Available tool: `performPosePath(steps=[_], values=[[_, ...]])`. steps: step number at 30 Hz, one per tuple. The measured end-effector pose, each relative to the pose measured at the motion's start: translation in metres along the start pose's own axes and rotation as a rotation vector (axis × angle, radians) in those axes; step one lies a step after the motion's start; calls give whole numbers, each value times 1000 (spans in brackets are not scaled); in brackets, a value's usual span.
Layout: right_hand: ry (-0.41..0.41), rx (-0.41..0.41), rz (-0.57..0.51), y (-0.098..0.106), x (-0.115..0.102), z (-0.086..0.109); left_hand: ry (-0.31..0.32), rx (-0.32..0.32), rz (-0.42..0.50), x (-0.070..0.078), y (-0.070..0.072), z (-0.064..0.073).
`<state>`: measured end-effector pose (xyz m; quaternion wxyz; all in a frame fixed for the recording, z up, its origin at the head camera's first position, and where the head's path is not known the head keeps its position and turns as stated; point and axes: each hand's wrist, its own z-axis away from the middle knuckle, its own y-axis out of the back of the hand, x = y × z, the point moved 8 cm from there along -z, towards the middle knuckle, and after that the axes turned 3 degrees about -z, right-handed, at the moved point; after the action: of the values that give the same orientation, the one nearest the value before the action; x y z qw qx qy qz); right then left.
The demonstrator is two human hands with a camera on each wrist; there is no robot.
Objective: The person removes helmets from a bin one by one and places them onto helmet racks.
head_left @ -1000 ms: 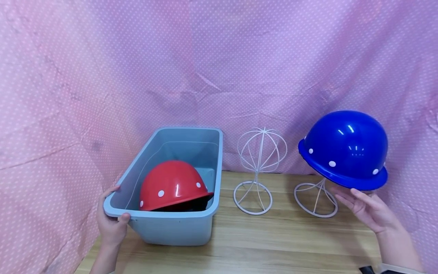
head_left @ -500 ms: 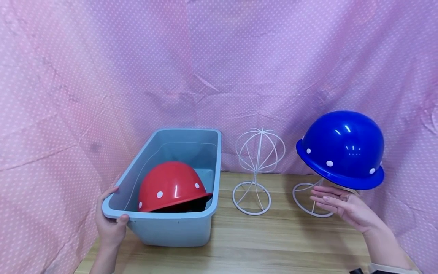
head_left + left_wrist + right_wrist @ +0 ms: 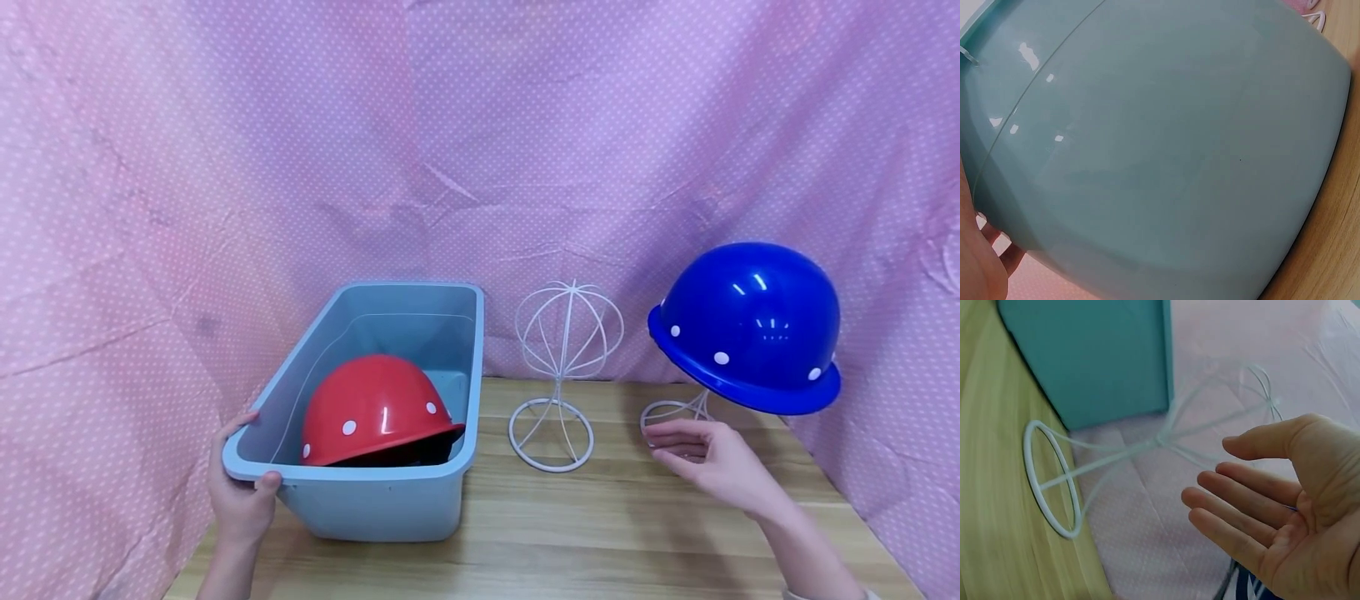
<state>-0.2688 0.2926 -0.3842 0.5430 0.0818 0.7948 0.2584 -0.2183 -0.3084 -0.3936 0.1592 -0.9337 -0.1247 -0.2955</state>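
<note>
My left hand [image 3: 243,498] grips the near left corner of a grey-blue plastic bin [image 3: 375,472], thumb over the rim. In the left wrist view the bin's wall [image 3: 1179,150] fills most of the picture. Inside the bin lies a red hard hat [image 3: 375,404], tilted, with white dots. A blue hard hat [image 3: 750,321] sits tilted on the right wire stand [image 3: 663,407] and hides its top. Below that hat's brim hovers my right hand [image 3: 723,467], holding nothing. Its fingers are relaxed and slightly bent in the right wrist view, near a wire stand [image 3: 1113,459].
A bare white wire hat stand [image 3: 561,375] stands between the bin and the blue hat. The wood-grain table [image 3: 555,533] extends in front. Pink dotted cloth [image 3: 480,125] hangs behind and along both sides.
My right hand has come away from the blue hard hat's brim, moving left and down. The blue hat stays on its stand. My left hand keeps its hold on the bin.
</note>
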Motion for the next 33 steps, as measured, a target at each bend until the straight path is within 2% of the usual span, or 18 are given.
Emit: performPosePath(steps=[7,10,13,18,20,23,25,27,33], values=[[137,-49,9,-24,-29,-2,-8,11,-14,-1,0,-1],[171,-54,25,-28,-36,-1,3,6,-5,-4,-2,0],[183,-73,33,-33,-39,-1,0,-3,1,-7,-5,0],[181,-134,32,-46,-38,-2,-71,-29,80,-4,-6,-4],[180,-150,33,-50,-37,-2,-55,-44,141,-5,-5,-5],[184,-175,28,-56,-36,-2,15,-48,186,-9,-3,-6],[194,-185,26,-58,-38,-2,56,-46,191,-11,-3,-6],[202,-189,22,-58,-40,-3,71,-46,192,-12,-3,-6],[207,-221,15,-62,-50,-12,36,-49,156,-13,-5,-13]])
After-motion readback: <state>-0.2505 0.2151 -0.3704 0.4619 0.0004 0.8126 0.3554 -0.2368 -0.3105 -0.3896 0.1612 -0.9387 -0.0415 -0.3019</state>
